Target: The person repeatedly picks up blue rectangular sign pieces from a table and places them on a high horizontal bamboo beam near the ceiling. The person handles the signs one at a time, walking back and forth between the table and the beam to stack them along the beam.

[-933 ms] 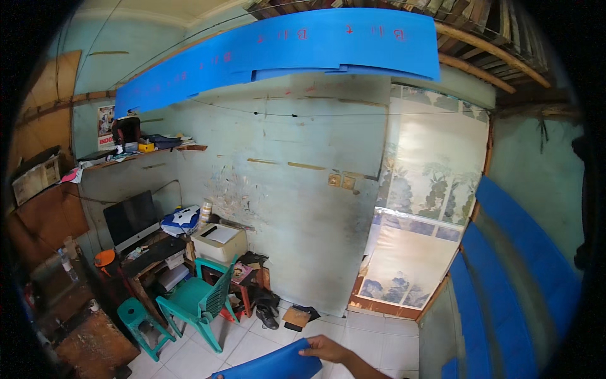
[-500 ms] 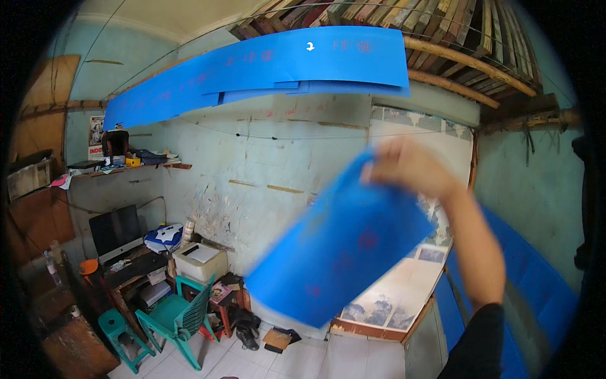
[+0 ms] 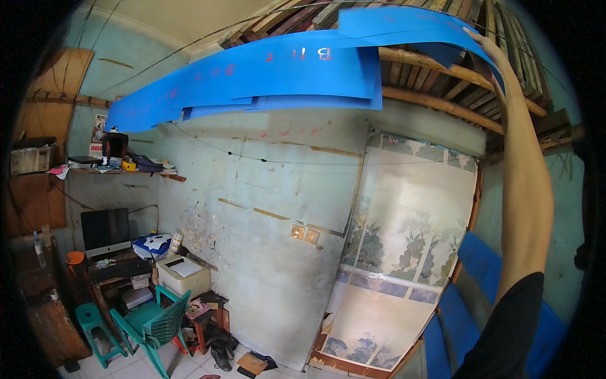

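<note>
High at the upper right, my right hand (image 3: 495, 60) grips the right end of a blue sheet (image 3: 404, 25) with faint reddish marks. The forearm rises nearly straight from a black sleeve. The sheet bends down at the held end, and its left end overlaps a row of hanging blue sheets (image 3: 221, 79). Those sheets overlap one another across the upper part of the room, and some bear red or white marks. Whether the held sheet touches the row, I cannot tell. My left hand is out of view.
A thin wire (image 3: 262, 160) crosses before the wall. Wooden frames (image 3: 454, 95) lie on overhead poles. More blue sheets (image 3: 464, 316) stand at the right. Low on the left are a green chair (image 3: 154, 322), a stool (image 3: 98, 331), a printer (image 3: 183, 275) and a monitor (image 3: 105, 232).
My right hand has risen up and to the right. The blue sheet, which hung tilted before the wall, is now stretched out beside the hanging row. My view has shifted slightly.
</note>
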Demonstrator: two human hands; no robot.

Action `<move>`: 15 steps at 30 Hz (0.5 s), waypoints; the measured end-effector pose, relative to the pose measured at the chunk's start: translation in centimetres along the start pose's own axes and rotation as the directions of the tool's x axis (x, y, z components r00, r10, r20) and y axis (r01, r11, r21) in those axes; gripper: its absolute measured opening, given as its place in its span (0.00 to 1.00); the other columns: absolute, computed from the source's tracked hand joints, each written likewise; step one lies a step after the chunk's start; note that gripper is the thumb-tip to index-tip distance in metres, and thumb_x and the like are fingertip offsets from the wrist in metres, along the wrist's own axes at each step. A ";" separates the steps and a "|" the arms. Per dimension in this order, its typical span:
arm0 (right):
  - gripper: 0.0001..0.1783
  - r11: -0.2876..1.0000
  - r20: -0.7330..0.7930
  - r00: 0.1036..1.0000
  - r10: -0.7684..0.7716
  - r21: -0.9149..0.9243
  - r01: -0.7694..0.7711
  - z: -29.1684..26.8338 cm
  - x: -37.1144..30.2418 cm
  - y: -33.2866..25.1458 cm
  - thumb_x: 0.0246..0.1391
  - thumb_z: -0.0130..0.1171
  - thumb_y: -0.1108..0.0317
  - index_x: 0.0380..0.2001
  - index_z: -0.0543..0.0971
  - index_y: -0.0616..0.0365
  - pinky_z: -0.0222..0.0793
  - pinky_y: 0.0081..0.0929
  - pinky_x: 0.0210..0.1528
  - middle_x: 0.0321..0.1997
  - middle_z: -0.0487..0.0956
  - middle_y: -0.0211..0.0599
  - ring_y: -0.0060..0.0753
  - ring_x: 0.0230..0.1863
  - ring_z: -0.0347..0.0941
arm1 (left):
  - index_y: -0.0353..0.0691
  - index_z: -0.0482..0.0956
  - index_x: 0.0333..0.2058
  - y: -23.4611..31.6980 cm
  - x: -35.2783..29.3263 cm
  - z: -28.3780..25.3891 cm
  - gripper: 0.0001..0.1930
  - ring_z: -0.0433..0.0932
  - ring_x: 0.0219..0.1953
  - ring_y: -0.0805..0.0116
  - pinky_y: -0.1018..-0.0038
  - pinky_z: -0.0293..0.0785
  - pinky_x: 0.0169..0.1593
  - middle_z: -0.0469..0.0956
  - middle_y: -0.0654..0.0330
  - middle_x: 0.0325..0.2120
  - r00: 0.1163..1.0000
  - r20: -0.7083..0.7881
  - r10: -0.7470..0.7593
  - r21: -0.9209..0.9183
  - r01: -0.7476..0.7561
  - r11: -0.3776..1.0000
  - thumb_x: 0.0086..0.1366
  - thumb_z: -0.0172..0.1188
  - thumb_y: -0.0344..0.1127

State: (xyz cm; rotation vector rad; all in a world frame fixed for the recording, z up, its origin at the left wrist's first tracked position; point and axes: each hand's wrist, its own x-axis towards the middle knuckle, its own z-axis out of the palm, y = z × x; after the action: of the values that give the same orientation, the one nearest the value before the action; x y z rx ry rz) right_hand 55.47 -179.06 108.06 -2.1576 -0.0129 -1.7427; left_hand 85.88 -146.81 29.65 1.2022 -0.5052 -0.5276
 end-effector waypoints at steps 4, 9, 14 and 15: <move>0.17 0.968 -0.064 0.991 -0.121 0.215 0.132 0.3 -2.7 2.0 0.55 0.56 0.65 0.45 0.74 0.64 0.73 0.21 0.34 0.35 0.77 0.35 0.23 0.31 0.74 | 0.29 0.70 0.46 -0.6 1.2 1.0 0.19 0.78 0.35 0.64 0.73 0.74 0.40 0.77 0.50 0.37 1.000 0.022 -0.004 0.020 0.004 1.000 0.66 0.48 0.41; 0.23 0.987 0.050 0.999 -0.015 0.159 0.007 1.4 -3.7 4.1 0.52 0.59 0.61 0.45 0.72 0.69 0.76 0.25 0.34 0.37 0.77 0.45 0.28 0.33 0.75 | 0.29 0.70 0.46 -0.7 1.4 2.1 0.18 0.78 0.36 0.65 0.74 0.74 0.40 0.77 0.51 0.37 0.999 0.035 0.019 0.040 -0.020 0.999 0.67 0.47 0.40; 0.25 0.979 0.078 0.997 0.006 0.203 -0.022 2.3 -3.5 4.6 0.52 0.59 0.59 0.46 0.72 0.70 0.75 0.28 0.38 0.40 0.77 0.45 0.29 0.35 0.75 | 0.29 0.69 0.47 -1.1 0.0 2.0 0.19 0.78 0.36 0.64 0.73 0.74 0.41 0.77 0.51 0.37 0.999 0.048 -0.013 0.035 0.012 0.999 0.67 0.47 0.41; 0.26 0.981 0.027 0.999 0.032 0.189 -0.037 2.2 -3.6 4.5 0.52 0.59 0.58 0.47 0.72 0.69 0.75 0.28 0.39 0.40 0.77 0.45 0.30 0.36 0.75 | 0.29 0.70 0.46 -1.2 -0.3 1.8 0.19 0.78 0.36 0.64 0.73 0.74 0.40 0.78 0.51 0.37 0.999 0.022 -0.040 0.071 0.038 0.997 0.66 0.48 0.41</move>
State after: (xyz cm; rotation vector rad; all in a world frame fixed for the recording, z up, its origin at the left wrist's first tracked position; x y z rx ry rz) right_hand 57.75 -181.85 103.06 -2.0293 -0.1410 -1.6260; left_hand 84.38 -148.21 28.95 1.2763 -0.5243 -0.5617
